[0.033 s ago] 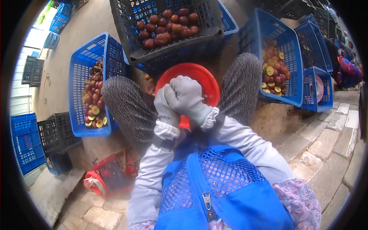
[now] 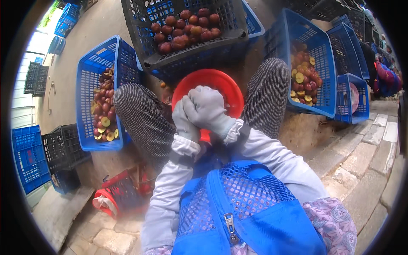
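My left hand point(image 2: 185, 119) and my right hand point(image 2: 209, 106), both in grey gloves, press together over a red basin point(image 2: 233, 87) between my knees. The fingers of both are closed, the right hand lying against the left. Whatever may be between them is hidden. Only a small part of the basin's inside shows beside the right hand. Just beyond the basin, a black crate point(image 2: 195, 49) holds whole dark red plums point(image 2: 185, 29) and leans toward me.
Cut plums fill part of a blue crate point(image 2: 98, 146) at my left and another blue crate point(image 2: 327, 111) at my right. A red basket point(image 2: 121, 195) lies at the lower left. Black and blue crates stand farther left. Stone paving point(image 2: 359, 161) runs along the right.
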Demonstrator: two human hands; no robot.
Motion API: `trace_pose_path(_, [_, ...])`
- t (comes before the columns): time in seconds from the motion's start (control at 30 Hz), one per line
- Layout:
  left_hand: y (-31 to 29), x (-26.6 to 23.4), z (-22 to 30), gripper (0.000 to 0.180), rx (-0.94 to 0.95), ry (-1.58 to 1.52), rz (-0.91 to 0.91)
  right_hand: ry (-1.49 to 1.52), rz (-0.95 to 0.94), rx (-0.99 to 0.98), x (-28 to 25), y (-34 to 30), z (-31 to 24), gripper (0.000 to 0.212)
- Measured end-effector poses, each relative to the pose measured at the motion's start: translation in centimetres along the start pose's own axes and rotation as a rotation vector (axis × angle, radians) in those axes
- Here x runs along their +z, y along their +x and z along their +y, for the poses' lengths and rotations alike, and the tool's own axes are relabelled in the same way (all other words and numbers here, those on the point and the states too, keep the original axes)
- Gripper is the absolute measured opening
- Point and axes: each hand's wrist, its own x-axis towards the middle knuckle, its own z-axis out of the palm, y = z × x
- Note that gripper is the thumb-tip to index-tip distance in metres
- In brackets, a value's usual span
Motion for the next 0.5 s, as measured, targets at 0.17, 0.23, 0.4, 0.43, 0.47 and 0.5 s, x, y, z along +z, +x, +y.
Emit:
trace_pose_path(0.17, [-0.9, 0.3, 0.4, 0.010, -0.096, 0.005, -0.128, -0.038, -0.029, -0.012, -0.2, -1.7, 0.9, 0.020])
trace_pose_path(0.23, [0.3, 1.1, 0.8, 0.008, -0.051, 0.015, 0.005, -0.030, 0.001, 0.066, -0.2, -1.2, 0.7, 0.019])
trace_pose_path(0.4, [0.3, 0.9, 0.7, 0.011, -0.109, -0.165, -0.064, -0.080, 0.054, 0.021, -0.6, -0.7, 0.6, 0.019])
trace_pose_path(0.43, [-0.1, 1.0, 0.7, 0.016, -0.243, -0.297, -0.131, -0.081, 0.048, -0.019, -0.6, -0.7, 0.6, 0.019])
trace_pose_path(0.47, [-0.6, 1.1, 0.9, 0.027, -0.304, -0.326, -0.156, -0.107, 0.010, -0.044, -0.7, -0.9, 0.6, 0.018])
trace_pose_path(0.5, [-1.1, 1.0, 1.1, 0.027, -0.308, -0.325, -0.160, -0.106, 0.006, -0.040, -0.8, -1.2, 0.8, 0.018])
